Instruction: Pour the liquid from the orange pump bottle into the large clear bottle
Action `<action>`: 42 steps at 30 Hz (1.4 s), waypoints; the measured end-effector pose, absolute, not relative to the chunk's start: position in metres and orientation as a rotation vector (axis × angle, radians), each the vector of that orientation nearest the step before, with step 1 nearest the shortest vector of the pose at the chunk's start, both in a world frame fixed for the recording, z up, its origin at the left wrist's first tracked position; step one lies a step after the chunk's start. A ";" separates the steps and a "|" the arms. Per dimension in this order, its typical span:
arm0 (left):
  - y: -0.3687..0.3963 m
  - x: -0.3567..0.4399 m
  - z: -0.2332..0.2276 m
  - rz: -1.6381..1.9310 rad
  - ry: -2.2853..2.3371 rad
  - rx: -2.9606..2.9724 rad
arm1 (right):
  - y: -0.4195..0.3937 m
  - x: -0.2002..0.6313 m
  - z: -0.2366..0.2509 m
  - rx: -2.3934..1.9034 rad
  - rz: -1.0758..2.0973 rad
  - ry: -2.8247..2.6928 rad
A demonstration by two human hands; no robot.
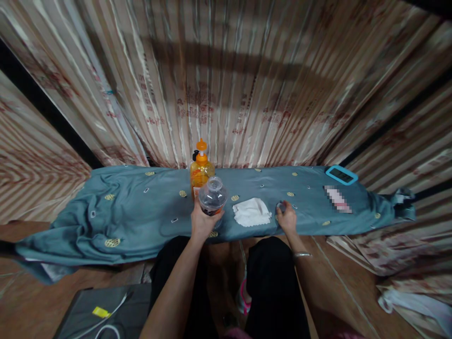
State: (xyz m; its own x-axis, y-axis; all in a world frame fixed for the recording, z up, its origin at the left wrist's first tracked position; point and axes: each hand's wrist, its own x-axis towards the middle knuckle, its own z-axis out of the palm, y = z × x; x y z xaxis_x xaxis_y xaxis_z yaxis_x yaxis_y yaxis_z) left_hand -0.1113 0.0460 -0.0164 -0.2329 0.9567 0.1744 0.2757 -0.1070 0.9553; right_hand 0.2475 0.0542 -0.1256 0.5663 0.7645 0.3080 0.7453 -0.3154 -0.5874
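My left hand grips a clear plastic bottle with no cap on its neck, held upright over the teal cloth. My right hand rests on the cloth with its fingers closed around a small pale object, probably the bottle's cap. A white folded tissue lies between my two hands. Just behind the clear bottle stands an orange pump bottle.
A blue-framed device lies at the far right of the cloth-covered surface. Striped curtains hang close behind. My legs in black trousers are below, with a grey case on the wooden floor at the left.
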 end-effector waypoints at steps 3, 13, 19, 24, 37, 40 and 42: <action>0.049 -0.117 -0.018 1.406 1.570 1.376 | 0.052 0.247 -0.126 -2.084 0.030 -1.239; 0.050 -0.125 -0.017 1.420 1.650 1.353 | 0.053 0.275 -0.118 -2.205 0.004 -1.171; 0.049 -0.122 -0.014 1.376 1.655 1.358 | 0.052 0.276 -0.111 -2.284 0.019 -1.127; 0.047 -0.122 -0.014 1.421 1.601 1.312 | 0.050 0.271 -0.097 -2.293 0.056 -1.091; 0.045 -0.120 -0.009 1.398 1.520 1.243 | 0.112 0.096 0.038 -1.439 0.380 -1.695; 0.044 -0.121 -0.009 1.402 1.510 1.249 | 0.133 0.040 0.076 -1.276 0.451 -1.834; 0.044 -0.121 -0.010 1.409 1.491 1.252 | 0.143 0.016 0.093 -1.276 0.442 -1.872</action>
State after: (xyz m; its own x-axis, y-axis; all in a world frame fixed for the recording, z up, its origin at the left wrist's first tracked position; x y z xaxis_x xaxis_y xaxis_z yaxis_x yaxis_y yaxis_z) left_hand -0.1211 0.0443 -0.0104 -0.2676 0.9568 0.1136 0.1677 -0.0698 0.9834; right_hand 0.0162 0.1427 0.0931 -0.1614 0.8915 0.4232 0.6079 0.4276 -0.6690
